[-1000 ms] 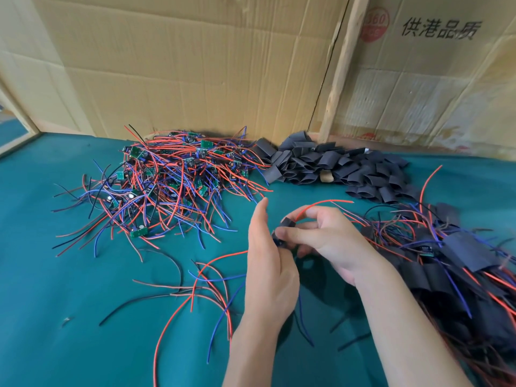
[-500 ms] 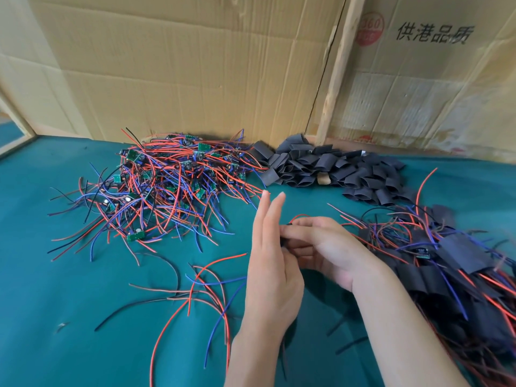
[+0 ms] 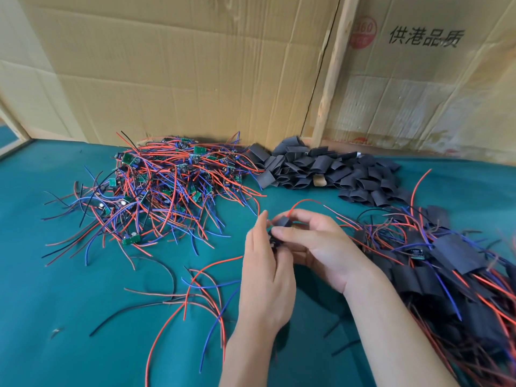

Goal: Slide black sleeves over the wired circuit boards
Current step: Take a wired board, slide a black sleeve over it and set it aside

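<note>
A green felt tabletop is backed by flattened cardboard boxes. At far left lies a large tangle of unsleeved circuit boards, small green boards trailing red, blue and black wires; judging by its size, much work remains. A few loose wires lie in front of it. In the centre, the left hand has its fingers closed on the wired end of one board, while the right hand pinches a black sleeve between thumb and fingers, apparently partway onto that board; a red lead arcs out above. Behind them sits a heap of empty black sleeves. At far right, a pile of finished sleeved boards shows many are already done.
</note>
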A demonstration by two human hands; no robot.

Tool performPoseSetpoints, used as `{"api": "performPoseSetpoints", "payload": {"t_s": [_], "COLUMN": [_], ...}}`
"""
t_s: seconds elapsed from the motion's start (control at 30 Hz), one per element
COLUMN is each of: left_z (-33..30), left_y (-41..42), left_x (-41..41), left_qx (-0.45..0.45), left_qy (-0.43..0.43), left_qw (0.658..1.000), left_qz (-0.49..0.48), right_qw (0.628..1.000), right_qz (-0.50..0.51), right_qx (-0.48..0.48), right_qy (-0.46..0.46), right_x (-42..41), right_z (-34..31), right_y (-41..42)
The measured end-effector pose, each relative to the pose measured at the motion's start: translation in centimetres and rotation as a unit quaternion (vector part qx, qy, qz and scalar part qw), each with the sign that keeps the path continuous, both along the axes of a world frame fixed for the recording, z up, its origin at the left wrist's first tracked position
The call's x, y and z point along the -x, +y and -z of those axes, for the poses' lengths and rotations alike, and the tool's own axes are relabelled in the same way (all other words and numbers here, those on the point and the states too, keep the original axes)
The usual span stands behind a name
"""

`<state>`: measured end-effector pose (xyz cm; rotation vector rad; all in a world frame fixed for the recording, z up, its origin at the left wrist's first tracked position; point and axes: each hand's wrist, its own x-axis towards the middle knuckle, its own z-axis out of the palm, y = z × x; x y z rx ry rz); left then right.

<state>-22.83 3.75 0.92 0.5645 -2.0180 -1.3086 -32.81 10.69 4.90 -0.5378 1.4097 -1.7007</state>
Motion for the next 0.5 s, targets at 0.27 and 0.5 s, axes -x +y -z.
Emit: {"api": "performPoseSetpoints", "payload": {"t_s": [0.27,0.5], "left_z": [-0.44,-0.46], "left_y": [-0.24,-0.51], "left_x": [-0.14,-0.36], "left_qx": [0.033,0.002], "left_qy": [0.023,0.043], "left_qw": [0.992,0.991], "left_qz": [-0.122,-0.128], "right_qw": [0.997,0.998], "right_qz": [0.076,0.059], "right_qx": [0.003,0.005], "right_qy": [0.008,-0.007], "right_x": [0.57,0.82], "right_z": [-0.01,-0.06], "right_y": [0.23,0.62]}}
